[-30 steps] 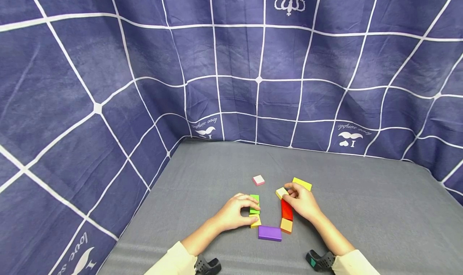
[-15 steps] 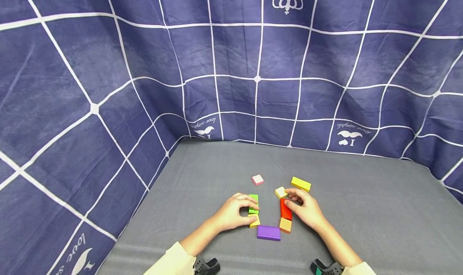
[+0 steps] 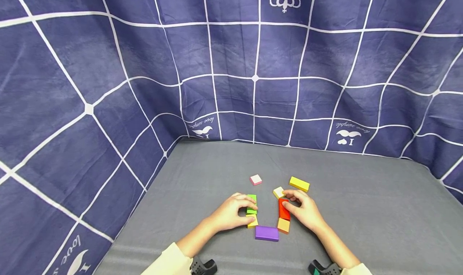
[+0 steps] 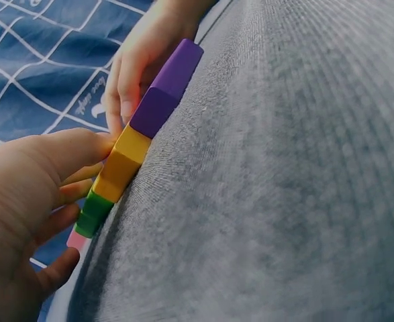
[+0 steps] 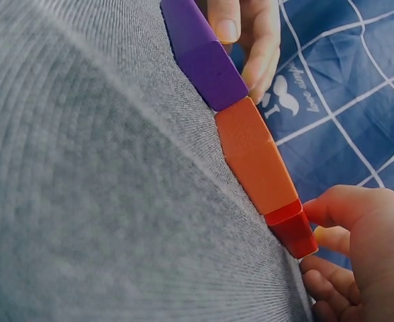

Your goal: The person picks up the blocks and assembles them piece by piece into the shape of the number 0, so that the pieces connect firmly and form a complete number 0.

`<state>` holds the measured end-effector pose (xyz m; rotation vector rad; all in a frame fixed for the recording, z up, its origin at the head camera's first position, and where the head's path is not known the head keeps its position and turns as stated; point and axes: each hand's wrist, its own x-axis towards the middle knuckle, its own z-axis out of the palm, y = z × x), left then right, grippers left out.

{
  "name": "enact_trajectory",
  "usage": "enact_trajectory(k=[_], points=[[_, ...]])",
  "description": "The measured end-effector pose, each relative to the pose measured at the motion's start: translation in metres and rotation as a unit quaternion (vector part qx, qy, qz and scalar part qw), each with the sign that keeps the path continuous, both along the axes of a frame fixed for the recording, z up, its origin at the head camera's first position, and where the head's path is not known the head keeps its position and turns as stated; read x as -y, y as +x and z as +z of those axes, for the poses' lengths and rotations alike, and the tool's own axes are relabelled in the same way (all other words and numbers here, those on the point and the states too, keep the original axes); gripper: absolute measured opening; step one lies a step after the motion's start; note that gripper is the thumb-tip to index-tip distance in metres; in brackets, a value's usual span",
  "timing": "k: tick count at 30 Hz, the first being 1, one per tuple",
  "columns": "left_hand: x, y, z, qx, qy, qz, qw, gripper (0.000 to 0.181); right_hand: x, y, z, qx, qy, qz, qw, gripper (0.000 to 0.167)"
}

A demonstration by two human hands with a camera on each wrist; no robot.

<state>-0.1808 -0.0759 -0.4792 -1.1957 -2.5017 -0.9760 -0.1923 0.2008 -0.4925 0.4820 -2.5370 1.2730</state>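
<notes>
On the grey cloth, my left hand (image 3: pixel 233 212) lies beside a green block (image 3: pixel 252 210) and a yellow-orange block (image 3: pixel 252 221). Its thumb touches the yellow-orange block while its fingers reach over the green one. My right hand (image 3: pixel 305 208) has its thumb on a red block (image 3: pixel 283 210) and a fingertip at a small cream-topped block (image 3: pixel 278 192). An orange block (image 5: pixel 258 157) adjoins the red block's near end. Across the near side lies a purple block (image 3: pixel 267 233), between the two rows. My right fingers partly hide the red block.
Beyond the rows sit a small pink block (image 3: pixel 255 179) with a white top and a long yellow block (image 3: pixel 299 183). A blue curtain (image 3: pixel 235 94) with white lines hangs behind and to the left of the grey cloth surface (image 3: pixel 361 210).
My right thumb has come back from the cream-topped block onto the red block, and the fingers have shifted slightly. My left hand stays at the green and yellow-orange blocks. The head view shifts slightly.
</notes>
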Motion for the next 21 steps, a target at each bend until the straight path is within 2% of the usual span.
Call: enact_trajectory(k=[5,11,16,21], points=[[0.001,-0.001,0.009,0.004,-0.054,-0.007,0.9985,0.023,0.002,0.001,0.000,-0.003,-0.007,-0.001,1.0000,0.028],[-0.003,-0.010,0.031,0.033,-0.124,-0.013,0.9916,0.022,0.002,0.000,0.001,-0.005,-0.011,-0.003,0.9999,0.027],[-0.006,-0.028,0.043,0.016,-0.133,0.000,0.9909,0.022,0.002,0.000,0.000,-0.005,-0.012,-0.003,0.9999,0.028],[-0.007,-0.051,0.046,-0.007,-0.118,0.034,0.9924,0.022,0.001,0.000,-0.002,-0.012,-0.017,-0.003,0.9998,0.028]])
